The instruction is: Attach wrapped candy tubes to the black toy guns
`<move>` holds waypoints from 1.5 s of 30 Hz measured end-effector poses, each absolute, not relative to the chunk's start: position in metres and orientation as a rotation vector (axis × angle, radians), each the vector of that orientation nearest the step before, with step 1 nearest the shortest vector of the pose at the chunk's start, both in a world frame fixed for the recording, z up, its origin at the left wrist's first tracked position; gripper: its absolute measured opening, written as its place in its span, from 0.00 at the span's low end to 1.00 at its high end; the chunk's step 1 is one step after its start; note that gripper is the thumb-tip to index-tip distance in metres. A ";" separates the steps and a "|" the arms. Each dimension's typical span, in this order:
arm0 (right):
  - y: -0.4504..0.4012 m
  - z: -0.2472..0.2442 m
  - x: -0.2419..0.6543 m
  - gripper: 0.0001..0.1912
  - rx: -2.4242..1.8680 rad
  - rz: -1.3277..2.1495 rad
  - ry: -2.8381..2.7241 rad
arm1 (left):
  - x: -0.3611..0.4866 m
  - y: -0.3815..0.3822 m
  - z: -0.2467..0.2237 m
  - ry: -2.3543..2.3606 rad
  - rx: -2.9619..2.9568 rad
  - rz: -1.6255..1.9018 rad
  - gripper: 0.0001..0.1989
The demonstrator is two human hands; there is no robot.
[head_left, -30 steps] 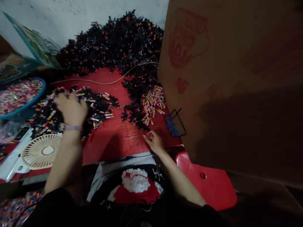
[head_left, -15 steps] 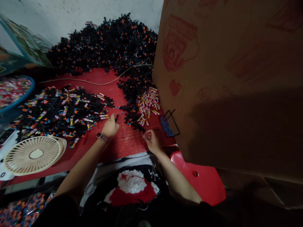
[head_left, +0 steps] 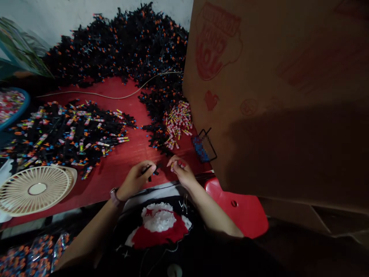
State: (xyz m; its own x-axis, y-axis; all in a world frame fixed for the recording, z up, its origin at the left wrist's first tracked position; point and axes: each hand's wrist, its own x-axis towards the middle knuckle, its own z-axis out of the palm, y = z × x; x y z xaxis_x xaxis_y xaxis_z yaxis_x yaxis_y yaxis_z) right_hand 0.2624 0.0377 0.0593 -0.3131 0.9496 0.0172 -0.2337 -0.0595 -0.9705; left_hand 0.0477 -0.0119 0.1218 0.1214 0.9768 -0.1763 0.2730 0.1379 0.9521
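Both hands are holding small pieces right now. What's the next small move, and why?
Probably bring the black piece in your left hand to the striped piece in your right hand and join them: they're close together, and the nearby heap seems to show black pieces with striped ones attached.

- A small piecework workshop is indicated, possibly set up at home.
- Heaps of small black plastic parts are piled on a red worktable.
- A printed cardboard carton is stood alongside.
- A plastic stool and desk fan are placed close by, against a bare plaster wall.
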 end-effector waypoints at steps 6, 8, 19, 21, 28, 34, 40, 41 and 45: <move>0.030 0.079 0.263 0.27 -0.882 1.614 -1.182 | 0.051 -0.017 0.121 1.191 1.244 0.797 0.22; 0.028 0.083 0.265 0.24 -0.901 1.555 -1.243 | 0.052 -0.017 0.121 1.120 1.143 0.763 0.24; 0.022 0.079 0.263 0.26 -1.014 1.462 -1.175 | 0.061 -0.017 0.126 1.147 1.122 0.780 0.26; 0.022 0.082 0.261 0.27 -1.032 1.484 -1.124 | 0.062 -0.018 0.125 1.213 1.176 0.815 0.26; 0.020 0.090 0.258 0.29 -1.038 1.523 -1.037 | 0.065 -0.020 0.133 1.229 1.361 0.788 0.24; 0.013 0.093 0.252 0.30 -1.084 1.468 -1.049 | 0.067 -0.019 0.141 1.279 1.517 0.755 0.22; 0.013 0.094 0.247 0.29 -1.093 1.519 -1.092 | 0.066 -0.019 0.131 1.286 1.461 0.782 0.22; 0.013 0.094 0.247 0.29 -1.093 1.512 -1.099 | 0.065 -0.019 0.128 1.301 1.436 0.785 0.22; 0.012 0.091 0.245 0.28 -1.126 1.473 -1.094 | 0.064 -0.019 0.125 1.312 1.407 0.806 0.21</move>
State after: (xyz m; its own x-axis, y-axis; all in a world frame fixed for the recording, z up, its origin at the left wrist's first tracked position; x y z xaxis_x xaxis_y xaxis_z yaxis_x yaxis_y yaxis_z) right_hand 0.2452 0.0120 0.0905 -0.1261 0.9835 -0.1300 -0.1598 -0.1494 -0.9758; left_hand 0.0643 -0.0190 0.1255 0.1870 0.9695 -0.1587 0.2967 0.0983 0.9499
